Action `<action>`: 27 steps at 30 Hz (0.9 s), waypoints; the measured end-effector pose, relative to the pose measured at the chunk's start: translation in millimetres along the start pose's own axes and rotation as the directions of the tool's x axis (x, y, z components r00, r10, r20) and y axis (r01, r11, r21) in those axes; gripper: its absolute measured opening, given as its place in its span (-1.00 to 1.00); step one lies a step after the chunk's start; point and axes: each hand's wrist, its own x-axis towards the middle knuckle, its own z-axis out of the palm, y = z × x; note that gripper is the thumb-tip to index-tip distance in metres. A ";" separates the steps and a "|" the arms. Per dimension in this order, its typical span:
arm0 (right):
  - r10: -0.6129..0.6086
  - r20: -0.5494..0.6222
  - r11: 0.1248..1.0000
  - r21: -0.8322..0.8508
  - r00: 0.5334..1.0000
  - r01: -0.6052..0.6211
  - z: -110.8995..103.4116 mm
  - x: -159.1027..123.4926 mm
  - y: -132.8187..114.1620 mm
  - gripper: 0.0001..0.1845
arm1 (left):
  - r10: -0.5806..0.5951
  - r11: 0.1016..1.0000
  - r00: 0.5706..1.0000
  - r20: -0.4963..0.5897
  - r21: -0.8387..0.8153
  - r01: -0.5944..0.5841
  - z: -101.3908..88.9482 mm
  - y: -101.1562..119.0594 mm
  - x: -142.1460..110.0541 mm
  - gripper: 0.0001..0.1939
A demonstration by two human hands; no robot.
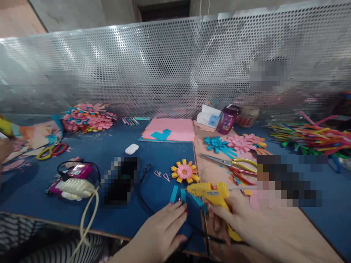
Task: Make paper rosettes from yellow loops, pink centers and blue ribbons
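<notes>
My right hand (230,219) is closed around the handle of a yellow hot glue gun (210,190), with a glue stick at its back end. The nozzle points left, just above the blue paper strips (183,195). My left hand (167,224) lies with fingers stretched out, fingertips touching the lower part of these strips. Another blue strip (199,204) lies slanted beneath the glue gun. Behind the nozzle rests a paper flower (184,171) with yellow petals and a pink layered middle.
Scissors (219,160) lie open on the cardboard (211,171). Beyond are blue and pink paper flowers (239,143), a purple cup (228,119) and pink paper sheets (175,126). At left are a power strip (75,189), a blurred dark object (122,180) and another person's hand (5,148).
</notes>
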 end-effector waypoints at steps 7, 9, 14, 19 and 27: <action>-0.105 -0.198 0.974 -0.219 0.975 0.060 -2.1 5.3 7.7 -0.63 | -0.007 1.000 1.000 0.021 -0.021 0.007 -1.0 0.3 -0.4 -0.54; -0.139 -0.212 0.962 -0.262 0.967 0.080 -1.2 9.5 16.0 -0.60 | -0.009 0.999 1.000 0.008 -0.036 0.009 -1.2 -0.2 0.5 -0.54; -0.213 -0.181 0.920 -0.368 0.960 0.135 -2.4 15.7 23.1 -0.59 | -0.016 0.998 1.000 -0.022 -0.063 0.015 0.2 -0.7 0.5 -0.53; -0.234 -0.224 0.891 -0.440 0.946 0.116 -1.4 13.5 16.4 -0.57 | -0.010 0.999 1.000 -0.013 -0.048 0.010 -1.1 0.2 0.3 -0.54; -0.199 -0.201 0.846 -0.528 0.959 0.065 -1.5 11.1 10.8 -0.53 | -0.024 0.998 1.000 -0.008 -0.062 0.024 -0.7 1.1 -0.4 -0.54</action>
